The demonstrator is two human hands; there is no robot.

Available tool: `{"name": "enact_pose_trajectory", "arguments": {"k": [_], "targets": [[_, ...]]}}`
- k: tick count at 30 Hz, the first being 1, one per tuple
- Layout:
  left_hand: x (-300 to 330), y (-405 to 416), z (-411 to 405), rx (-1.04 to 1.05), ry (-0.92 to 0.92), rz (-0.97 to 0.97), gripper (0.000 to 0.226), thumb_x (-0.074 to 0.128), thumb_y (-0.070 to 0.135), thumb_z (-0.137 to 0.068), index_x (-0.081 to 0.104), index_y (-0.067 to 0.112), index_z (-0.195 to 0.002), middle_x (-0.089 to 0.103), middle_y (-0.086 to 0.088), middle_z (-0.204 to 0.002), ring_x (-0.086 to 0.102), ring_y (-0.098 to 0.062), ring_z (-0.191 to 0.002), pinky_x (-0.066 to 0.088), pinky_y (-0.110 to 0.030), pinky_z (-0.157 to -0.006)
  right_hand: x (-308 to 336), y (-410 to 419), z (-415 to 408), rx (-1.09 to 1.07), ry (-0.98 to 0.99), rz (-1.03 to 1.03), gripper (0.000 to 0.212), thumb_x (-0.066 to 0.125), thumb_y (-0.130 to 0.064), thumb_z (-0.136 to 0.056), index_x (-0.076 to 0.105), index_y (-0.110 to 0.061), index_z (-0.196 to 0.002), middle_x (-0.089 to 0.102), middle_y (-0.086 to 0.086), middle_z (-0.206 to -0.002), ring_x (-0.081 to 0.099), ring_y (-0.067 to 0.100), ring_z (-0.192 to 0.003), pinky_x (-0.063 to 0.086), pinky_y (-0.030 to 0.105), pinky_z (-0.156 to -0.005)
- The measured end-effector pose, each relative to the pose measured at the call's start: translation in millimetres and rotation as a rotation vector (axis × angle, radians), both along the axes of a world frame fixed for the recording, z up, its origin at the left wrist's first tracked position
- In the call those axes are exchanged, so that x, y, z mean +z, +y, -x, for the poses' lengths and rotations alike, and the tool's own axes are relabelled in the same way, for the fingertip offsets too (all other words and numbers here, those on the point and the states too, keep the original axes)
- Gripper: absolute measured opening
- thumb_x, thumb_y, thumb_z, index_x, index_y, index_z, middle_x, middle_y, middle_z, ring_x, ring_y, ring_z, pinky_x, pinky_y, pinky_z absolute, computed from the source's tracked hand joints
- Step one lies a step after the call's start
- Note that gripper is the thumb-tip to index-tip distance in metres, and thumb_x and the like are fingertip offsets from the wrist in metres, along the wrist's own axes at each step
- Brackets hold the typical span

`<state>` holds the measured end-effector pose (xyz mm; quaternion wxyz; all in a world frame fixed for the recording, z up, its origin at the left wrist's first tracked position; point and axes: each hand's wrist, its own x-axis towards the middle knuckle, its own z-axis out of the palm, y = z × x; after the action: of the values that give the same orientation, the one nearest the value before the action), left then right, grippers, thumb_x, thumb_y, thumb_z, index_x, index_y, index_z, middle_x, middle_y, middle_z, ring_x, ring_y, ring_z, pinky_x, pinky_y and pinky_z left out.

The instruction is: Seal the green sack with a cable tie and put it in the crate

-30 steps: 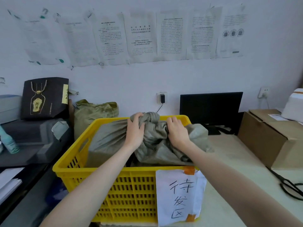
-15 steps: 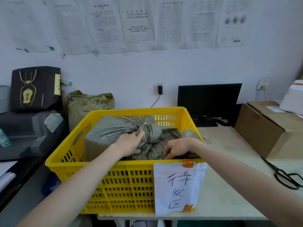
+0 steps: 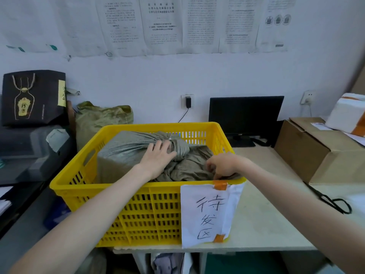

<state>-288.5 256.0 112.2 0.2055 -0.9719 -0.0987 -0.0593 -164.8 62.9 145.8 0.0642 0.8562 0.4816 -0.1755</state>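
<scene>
I see the green sack [image 3: 126, 153] inside the yellow crate [image 3: 150, 212], at the surface's [image 3: 262, 220] left edge, neck cinched by a pale cable tie [image 3: 170, 138]. Left hand [image 3: 158, 159] lies flat on the neck, grip apart. Right hand [image 3: 223, 165] pinches loose fabric by the crate's near rim.

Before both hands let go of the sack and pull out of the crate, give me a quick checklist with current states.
1. Green sack inside yellow crate: ok.
2. Neck cinched by white cable tie: ok; how tight, cannot tell.
3. Sack below the crate rim: ok at the near side; its top at the far rim, cannot tell.
4. Left hand resting flat, no grip: ok.
5. Right hand free of cloth: not ok, fingers pinch a fold.
</scene>
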Motion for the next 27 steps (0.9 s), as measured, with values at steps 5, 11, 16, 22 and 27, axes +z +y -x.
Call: {"name": "enact_pose_trajectory", "arguments": {"k": [5, 11, 16, 22, 27], "targets": [[6, 7, 6, -0.184, 0.113, 0.609, 0.027, 0.050, 0.009, -0.094, 0.057, 0.027, -0.114, 0.056, 0.007, -0.112, 0.053, -0.012, -0.103, 0.046, -0.033, -0.083, -13, 5, 2, -0.011, 0.253, 0.122, 0.037, 0.044, 0.002, -0.082, 0.061, -0.011, -0.112, 0.062, 0.010, -0.103, 0.054, 0.025, -0.085, 0.045, 0.033, -0.066], [14, 6, 5, -0.068, 0.371, 0.653, 0.031, 0.051, 0.030, -0.097, 0.063, 0.025, -0.125, 0.061, 0.010, -0.117, 0.053, -0.007, -0.102, 0.041, -0.029, -0.095, -8, 4, -7, -0.075, 0.516, 0.066, 0.031, 0.048, -0.003, -0.090, 0.065, -0.019, -0.110, 0.068, 0.006, -0.107, 0.066, 0.018, -0.086, 0.058, 0.031, -0.074], [12, 6, 1, -0.045, 0.417, 0.582, 0.029, 0.049, 0.033, -0.097, 0.066, 0.028, -0.120, 0.064, 0.010, -0.125, 0.058, -0.014, -0.107, 0.044, -0.037, -0.098, -6, 3, -16, -0.079, 0.110, -0.281, 0.014, 0.055, -0.011, -0.089, 0.069, -0.013, -0.092, 0.070, 0.009, -0.094, 0.067, 0.024, -0.079, 0.057, 0.033, -0.069], [18, -3, 4, -0.036, 0.430, 0.588, 0.030, 0.045, 0.038, -0.097, 0.066, 0.029, -0.118, 0.067, 0.007, -0.115, 0.058, -0.016, -0.098, 0.045, -0.033, -0.086, -8, 4, -4, 0.062, 0.075, 0.246, 0.033, 0.039, -0.003, -0.089, 0.069, -0.008, -0.105, 0.061, 0.008, -0.091, 0.052, 0.025, -0.077, 0.043, 0.034, -0.066], [26, -6, 14, -0.004, 0.115, 0.628, 0.025, 0.046, 0.029, -0.098, 0.068, 0.019, -0.100, 0.068, 0.003, -0.099, 0.060, -0.014, -0.083, 0.042, -0.029, -0.071, -6, -4, -4, 0.036, 0.148, -0.007, 0.032, 0.043, 0.000, -0.089, 0.071, -0.014, -0.098, 0.066, -0.001, -0.089, 0.060, 0.016, -0.082, 0.049, 0.024, -0.071]]}}
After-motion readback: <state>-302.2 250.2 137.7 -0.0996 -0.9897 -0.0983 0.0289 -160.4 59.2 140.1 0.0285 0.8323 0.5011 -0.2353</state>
